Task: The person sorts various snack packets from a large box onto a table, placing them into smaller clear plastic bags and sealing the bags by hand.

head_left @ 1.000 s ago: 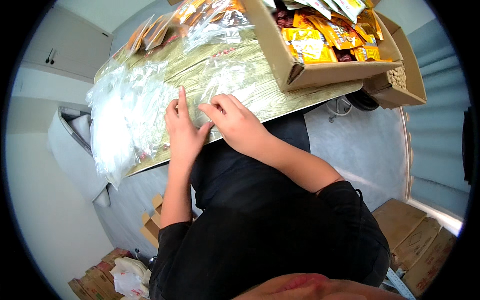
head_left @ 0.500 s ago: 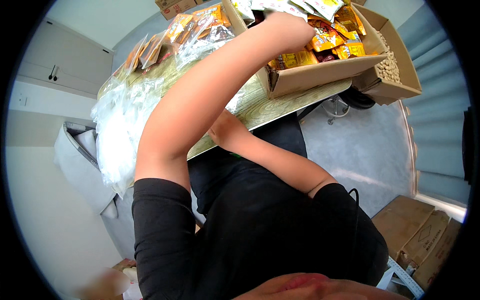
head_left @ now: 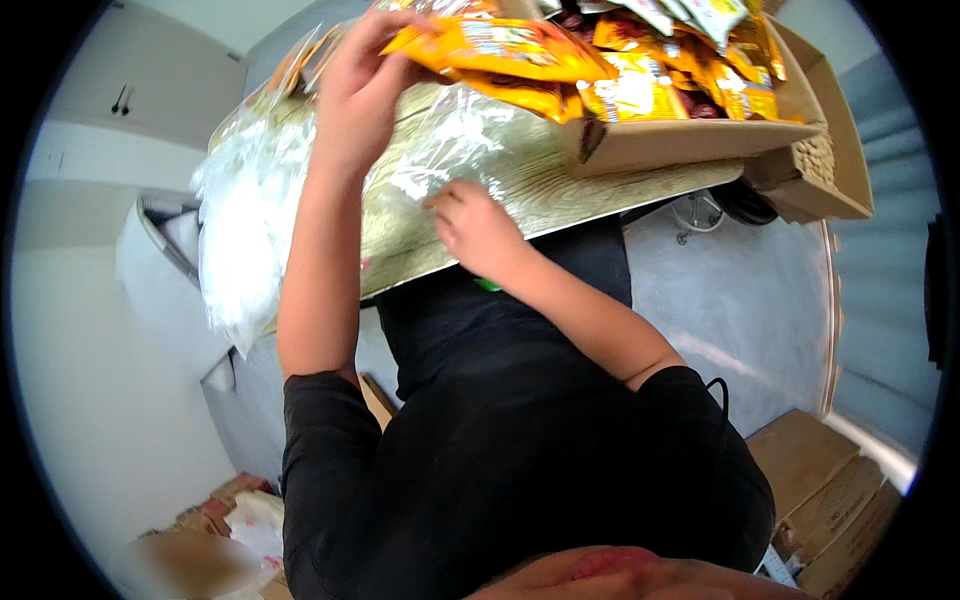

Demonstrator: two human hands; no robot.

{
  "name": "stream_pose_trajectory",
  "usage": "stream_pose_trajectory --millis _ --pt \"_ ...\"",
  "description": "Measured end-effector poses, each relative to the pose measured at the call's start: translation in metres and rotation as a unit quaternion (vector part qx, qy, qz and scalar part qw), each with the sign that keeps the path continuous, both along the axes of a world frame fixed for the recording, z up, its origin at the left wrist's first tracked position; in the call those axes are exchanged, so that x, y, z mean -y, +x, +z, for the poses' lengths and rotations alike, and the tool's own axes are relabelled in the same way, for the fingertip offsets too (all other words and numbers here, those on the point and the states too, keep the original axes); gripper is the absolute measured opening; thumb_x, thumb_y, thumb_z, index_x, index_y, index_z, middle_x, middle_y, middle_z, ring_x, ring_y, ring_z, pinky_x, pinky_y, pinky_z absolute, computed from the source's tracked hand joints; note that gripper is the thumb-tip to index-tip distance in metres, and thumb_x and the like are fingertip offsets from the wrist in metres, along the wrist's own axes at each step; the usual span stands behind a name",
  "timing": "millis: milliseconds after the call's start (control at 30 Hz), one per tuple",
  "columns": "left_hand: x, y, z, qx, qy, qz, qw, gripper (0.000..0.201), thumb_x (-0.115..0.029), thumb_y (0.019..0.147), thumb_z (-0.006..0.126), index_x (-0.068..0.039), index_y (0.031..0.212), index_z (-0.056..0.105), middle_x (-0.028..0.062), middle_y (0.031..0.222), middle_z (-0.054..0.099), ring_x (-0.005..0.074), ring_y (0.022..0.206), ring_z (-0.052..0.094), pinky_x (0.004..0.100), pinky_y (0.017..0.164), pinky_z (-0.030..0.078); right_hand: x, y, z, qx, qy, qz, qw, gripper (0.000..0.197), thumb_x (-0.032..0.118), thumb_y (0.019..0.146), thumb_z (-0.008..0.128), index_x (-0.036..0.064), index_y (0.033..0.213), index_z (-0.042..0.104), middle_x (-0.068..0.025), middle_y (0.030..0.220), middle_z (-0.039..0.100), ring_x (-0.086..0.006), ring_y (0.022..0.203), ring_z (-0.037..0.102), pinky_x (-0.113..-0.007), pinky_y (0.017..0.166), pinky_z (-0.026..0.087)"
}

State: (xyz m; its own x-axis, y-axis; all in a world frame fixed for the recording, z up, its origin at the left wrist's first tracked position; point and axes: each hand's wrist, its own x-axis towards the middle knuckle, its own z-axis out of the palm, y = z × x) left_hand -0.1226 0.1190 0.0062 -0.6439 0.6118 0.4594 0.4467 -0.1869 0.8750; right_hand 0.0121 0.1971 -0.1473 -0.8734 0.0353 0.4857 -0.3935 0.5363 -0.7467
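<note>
Above the table, my left hand (head_left: 365, 90) is closed on the end of an orange snack packet (head_left: 510, 50). A second orange packet (head_left: 525, 97) hangs just beneath it, partly covered. Lower down, my right hand (head_left: 480, 235) has its fingers curled at the near edge of a clear plastic bag (head_left: 450, 150), which it appears to pinch. The cardboard box (head_left: 690, 145) to the right of the packets contains more orange packets (head_left: 635, 85), white-and-green packets (head_left: 710, 15) and some dark red dates (head_left: 700, 105).
A pile of clear plastic bags (head_left: 250, 240) drapes over the left side of the wood-patterned table (head_left: 545, 190). Filled bags lie at the far left. Another carton (head_left: 850, 150) holds peanut-like pieces (head_left: 815, 160). Flattened cardboard (head_left: 810, 470) is on the floor at lower right.
My left hand has come back from the box toward the left, bringing orange packets. My right hand, mostly hidden behind the left arm before, now shows beside the clear bag.
</note>
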Motion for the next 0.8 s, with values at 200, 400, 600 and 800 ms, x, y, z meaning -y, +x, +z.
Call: stream_pose_trajectory --millis 200,400,600,800 --pt "0.170 -0.005 -0.071 0.163 0.029 0.162 0.973 0.040 -0.033 0.104 0.042 0.002 0.112 0.061 0.0128 0.107 0.064 0.0200 0.099 0.064 0.0306 0.083 0.052 0.000 -0.001 0.005 0.019 0.010 0.001 1.000 0.023 0.000 0.081 0.068 0.0036 0.103 0.068 -0.0138 0.096 0.062 -0.0347 0.094 0.063 -0.043 0.083 0.053" --pt "0.213 0.005 -0.115 0.103 -0.371 0.391 0.836 0.029 -0.011 0.089 0.077 0.001 0.110 0.061 0.0055 0.079 0.068 0.0097 0.067 0.062 0.0248 0.057 0.048 0.001 -0.001 0.008 0.061 0.032 -0.001 0.998 0.020 0.002 0.083 0.068 0.0049 0.102 0.070 -0.0120 0.097 0.063 -0.0330 0.095 0.063 -0.042 0.084 0.053" --pt "0.197 0.017 -0.110 -0.049 -0.412 0.467 0.781 0.040 -0.022 0.093 0.068 -0.009 0.130 0.059 0.0256 0.086 0.071 0.0416 0.083 0.070 0.0494 0.072 0.054 -0.004 0.001 0.018 0.052 0.080 -0.048 0.994 0.016 0.006 0.087 0.069 0.0074 0.103 0.071 -0.0119 0.094 0.066 -0.0335 0.084 0.067 -0.042 0.075 0.055" --pt "0.185 0.013 -0.100 -0.209 -0.473 0.538 0.666 0.044 -0.024 0.091 0.069 -0.007 0.131 0.060 0.0219 0.110 0.069 0.0381 0.099 0.066 0.0451 0.084 0.054 -0.014 -0.002 0.029 0.093 0.090 -0.065 0.989 0.018 0.010 0.088 0.070 0.0092 0.106 0.071 -0.0108 0.098 0.067 -0.0315 0.080 0.069 -0.040 0.072 0.056"
